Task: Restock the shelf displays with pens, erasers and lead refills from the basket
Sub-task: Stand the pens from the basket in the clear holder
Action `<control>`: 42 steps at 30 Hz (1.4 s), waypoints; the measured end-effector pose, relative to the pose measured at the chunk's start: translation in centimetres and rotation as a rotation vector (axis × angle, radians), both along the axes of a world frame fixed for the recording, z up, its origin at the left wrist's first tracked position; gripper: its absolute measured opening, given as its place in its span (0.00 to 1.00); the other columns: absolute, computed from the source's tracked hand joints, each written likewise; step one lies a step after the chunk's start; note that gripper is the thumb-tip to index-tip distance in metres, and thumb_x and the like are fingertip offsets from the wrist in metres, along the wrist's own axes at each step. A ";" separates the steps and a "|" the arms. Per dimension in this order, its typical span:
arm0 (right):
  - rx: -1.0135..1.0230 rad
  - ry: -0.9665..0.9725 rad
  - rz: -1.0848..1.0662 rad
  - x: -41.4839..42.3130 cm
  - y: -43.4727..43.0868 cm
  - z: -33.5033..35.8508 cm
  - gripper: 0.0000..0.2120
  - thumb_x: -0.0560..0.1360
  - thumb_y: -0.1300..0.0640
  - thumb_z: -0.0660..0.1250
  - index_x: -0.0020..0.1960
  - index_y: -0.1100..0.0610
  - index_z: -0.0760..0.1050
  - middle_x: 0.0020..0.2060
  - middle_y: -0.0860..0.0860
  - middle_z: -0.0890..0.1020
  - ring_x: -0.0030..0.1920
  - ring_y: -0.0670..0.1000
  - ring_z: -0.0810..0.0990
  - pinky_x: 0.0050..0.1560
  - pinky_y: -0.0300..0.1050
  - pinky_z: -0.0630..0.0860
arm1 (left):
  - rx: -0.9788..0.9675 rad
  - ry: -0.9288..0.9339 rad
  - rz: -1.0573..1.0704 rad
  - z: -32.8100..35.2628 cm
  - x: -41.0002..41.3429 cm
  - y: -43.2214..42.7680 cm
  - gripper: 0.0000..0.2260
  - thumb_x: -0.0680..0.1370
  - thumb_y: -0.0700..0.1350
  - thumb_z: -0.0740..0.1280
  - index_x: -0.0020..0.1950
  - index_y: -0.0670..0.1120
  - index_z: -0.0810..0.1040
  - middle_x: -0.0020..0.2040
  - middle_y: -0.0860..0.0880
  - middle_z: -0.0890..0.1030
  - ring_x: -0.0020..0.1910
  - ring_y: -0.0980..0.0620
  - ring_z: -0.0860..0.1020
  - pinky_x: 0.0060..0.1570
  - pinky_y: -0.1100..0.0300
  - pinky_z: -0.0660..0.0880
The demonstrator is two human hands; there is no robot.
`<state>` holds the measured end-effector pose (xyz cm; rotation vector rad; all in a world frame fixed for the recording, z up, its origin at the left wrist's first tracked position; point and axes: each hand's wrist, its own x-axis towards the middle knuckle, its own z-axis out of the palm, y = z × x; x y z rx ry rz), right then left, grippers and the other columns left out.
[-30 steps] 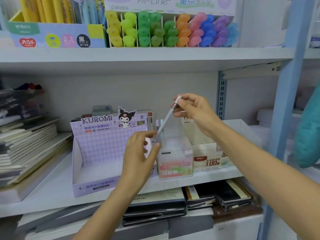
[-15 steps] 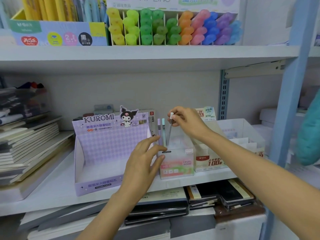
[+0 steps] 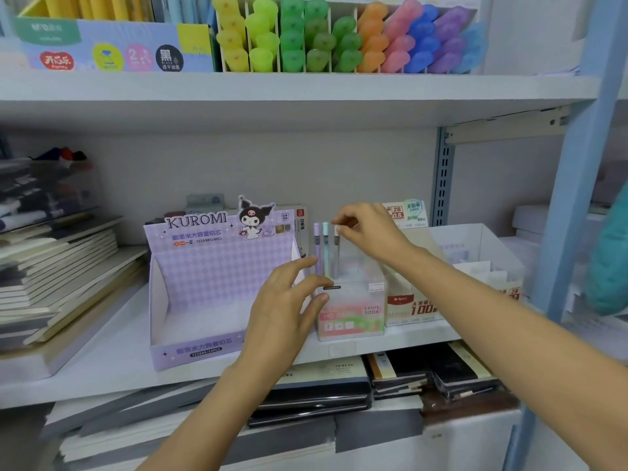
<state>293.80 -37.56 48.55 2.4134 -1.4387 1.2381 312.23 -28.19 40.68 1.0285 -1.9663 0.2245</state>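
R hand (image 3: 370,234) pinches white-cap pen (image 3: 336,253) upright in clear box (image 3: 353,314).

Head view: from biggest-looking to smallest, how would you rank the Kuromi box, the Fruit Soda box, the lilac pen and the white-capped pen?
1. Kuromi box.
2. Fruit Soda box.
3. The lilac pen and white-capped pen: they look alike, so unranked.
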 end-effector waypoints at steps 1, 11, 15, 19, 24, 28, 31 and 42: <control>0.002 0.026 -0.005 0.1 0.1 -0.1 0.10 0.76 0.61 0.69 0.56 0.60 0.81 0.48 0.54 0.84 0.45 0.47 0.80 0.54 0.43 0.77 | 0.007 -0.003 -0.002 0.1 0.0 0.0 0.08 0.78 0.45 0.68 0.56 0.49 0.82 0.68 0.49 0.75 0.66 0.48 0.72 0.63 0.55 0.69; -0.057 -0.359 0.385 -0.3 11.7 -5.7 0.10 0.80 0.58 0.61 0.45 0.61 0.78 0.32 0.51 0.81 0.29 0.45 0.79 0.29 0.37 0.74 | -0.153 0.040 -0.107 -6.6 0.9 5.2 0.06 0.78 0.43 0.62 0.52 0.44 0.75 0.45 0.48 0.75 0.44 0.50 0.72 0.43 0.58 0.68; 0.437 -0.220 0.447 -0.4 15.2 -15.9 0.15 0.81 0.57 0.62 0.36 0.54 0.76 0.27 0.48 0.79 0.25 0.44 0.77 0.27 0.36 0.72 | 0.384 -0.241 -0.224 -15.3 0.3 6.7 0.02 0.77 0.45 0.64 0.46 0.48 0.75 0.37 0.55 0.73 0.35 0.53 0.70 0.38 0.54 0.70; 0.918 0.076 0.346 -0.7 15.2 -28.3 0.12 0.80 0.55 0.65 0.40 0.58 0.78 0.31 0.50 0.82 0.27 0.45 0.79 0.31 0.38 0.75 | 1.036 -0.556 -0.191 -25.0 -0.3 7.7 0.07 0.78 0.45 0.66 0.53 0.46 0.81 0.46 0.49 0.82 0.47 0.47 0.79 0.44 0.61 0.69; 1.302 0.352 0.268 -1.6 15.5 -42.1 0.04 0.77 0.58 0.67 0.48 0.58 0.79 0.43 0.55 0.84 0.36 0.46 0.81 0.42 0.43 0.77 | 1.314 -0.490 -0.095 -36.5 0.0 11.3 0.07 0.76 0.43 0.68 0.52 0.45 0.81 0.52 0.46 0.83 0.51 0.46 0.80 0.50 0.53 0.76; 1.362 0.592 0.184 -2.2 17.9 -50.4 0.14 0.75 0.66 0.65 0.60 0.60 0.76 0.58 0.57 0.80 0.57 0.57 0.78 0.54 0.45 0.74 | 1.370 -0.535 -0.088 -43.5 -0.1 14.5 0.11 0.77 0.45 0.67 0.57 0.43 0.76 0.57 0.43 0.79 0.54 0.44 0.76 0.52 0.51 0.74; 1.295 0.604 0.122 -2.7 19.7 -53.6 0.20 0.73 0.67 0.65 0.64 0.57 0.73 0.62 0.56 0.75 0.63 0.57 0.73 0.58 0.46 0.72 | 1.286 -0.504 -0.085 -46.1 -0.6 15.6 0.14 0.78 0.46 0.67 0.62 0.44 0.74 0.59 0.44 0.76 0.59 0.44 0.72 0.57 0.54 0.69; 0.972 0.127 0.139 -2.8 17.3 -52.8 0.13 0.78 0.51 0.66 0.39 0.58 0.76 0.33 0.46 0.76 0.34 0.49 0.73 0.38 0.48 0.67 | 1.271 0.297 0.048 -46.7 -0.9 14.0 0.09 0.83 0.45 0.57 0.48 0.42 0.72 0.36 0.46 0.77 0.32 0.50 0.72 0.32 0.54 0.67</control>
